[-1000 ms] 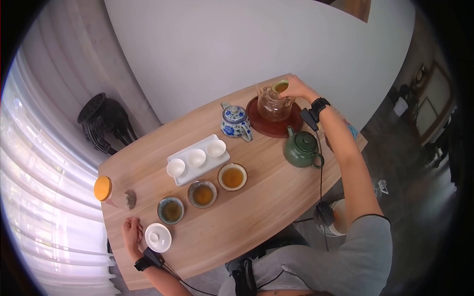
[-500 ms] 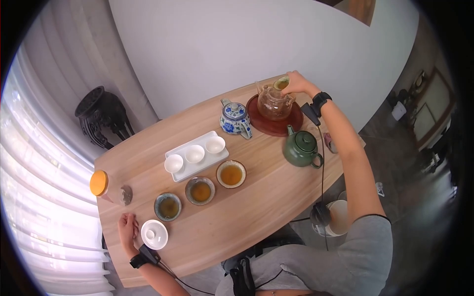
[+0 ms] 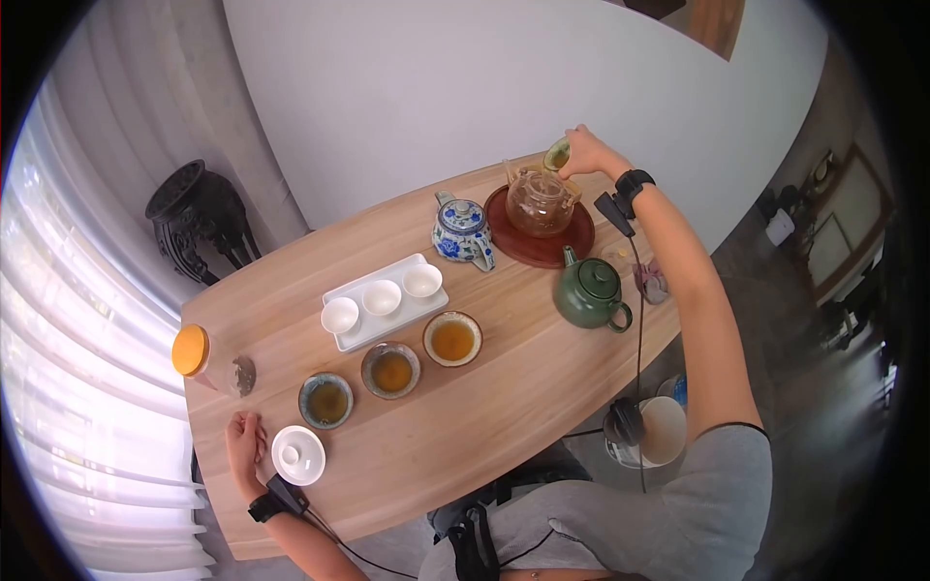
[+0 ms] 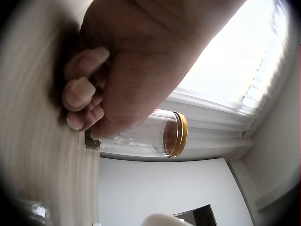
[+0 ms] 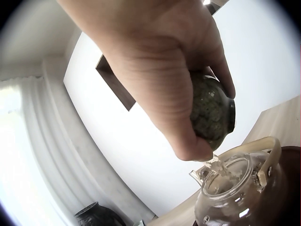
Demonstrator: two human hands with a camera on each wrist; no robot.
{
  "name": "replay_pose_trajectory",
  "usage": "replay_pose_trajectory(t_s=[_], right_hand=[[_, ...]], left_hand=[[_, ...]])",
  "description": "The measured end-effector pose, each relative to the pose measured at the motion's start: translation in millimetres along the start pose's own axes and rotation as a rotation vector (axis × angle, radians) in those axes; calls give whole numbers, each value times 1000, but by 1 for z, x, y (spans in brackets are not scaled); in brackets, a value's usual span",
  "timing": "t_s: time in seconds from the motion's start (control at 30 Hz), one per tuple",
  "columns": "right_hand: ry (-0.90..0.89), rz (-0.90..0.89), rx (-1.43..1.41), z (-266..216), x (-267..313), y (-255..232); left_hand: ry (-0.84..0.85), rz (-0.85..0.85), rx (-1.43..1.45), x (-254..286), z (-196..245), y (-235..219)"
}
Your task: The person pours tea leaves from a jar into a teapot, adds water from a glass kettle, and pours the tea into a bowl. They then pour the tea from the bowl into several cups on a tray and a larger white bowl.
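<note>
Over the glass teapot (image 3: 539,205) at the far side of the table, my right hand (image 3: 591,155) grips a small green cup (image 3: 555,156) between thumb and fingers. The cup (image 5: 209,110) is tipped steeply, and in the right wrist view liquid (image 5: 218,167) streams from it into the pot's uncovered mouth. That teapot sits on a dark red round tray (image 3: 578,245). My left hand (image 3: 244,443) rests on the table with fingers loosely curled, holding nothing. Beside it are a white lidded bowl (image 3: 298,455) and a clear jar (image 4: 141,139) with a yellow lid.
Bowls of amber tea (image 3: 391,371) form a row near the middle. Behind them, a white tray (image 3: 364,334) carries small white cups (image 3: 382,297). A blue-and-white teapot (image 3: 461,232) and a green teapot (image 3: 589,293) stand near the red tray. A bucket (image 3: 647,434) is beside the table.
My right hand has risen a little and tilted the green cup further; less amber liquid shows inside it. The left hand stays on the table while the head view shifts slightly.
</note>
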State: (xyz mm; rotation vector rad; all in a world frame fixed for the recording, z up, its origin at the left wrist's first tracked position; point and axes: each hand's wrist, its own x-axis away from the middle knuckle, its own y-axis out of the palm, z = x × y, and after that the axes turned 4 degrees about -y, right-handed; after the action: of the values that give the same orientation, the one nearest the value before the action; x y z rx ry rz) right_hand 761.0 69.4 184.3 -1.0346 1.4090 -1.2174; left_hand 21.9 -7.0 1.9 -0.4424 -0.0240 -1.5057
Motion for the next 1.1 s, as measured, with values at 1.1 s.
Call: replay_pose_trajectory(t_s=[1.1], right_hand=[[-514, 571, 1095, -51, 31, 47]], left_hand=[[15, 1, -19, 3, 3, 1]])
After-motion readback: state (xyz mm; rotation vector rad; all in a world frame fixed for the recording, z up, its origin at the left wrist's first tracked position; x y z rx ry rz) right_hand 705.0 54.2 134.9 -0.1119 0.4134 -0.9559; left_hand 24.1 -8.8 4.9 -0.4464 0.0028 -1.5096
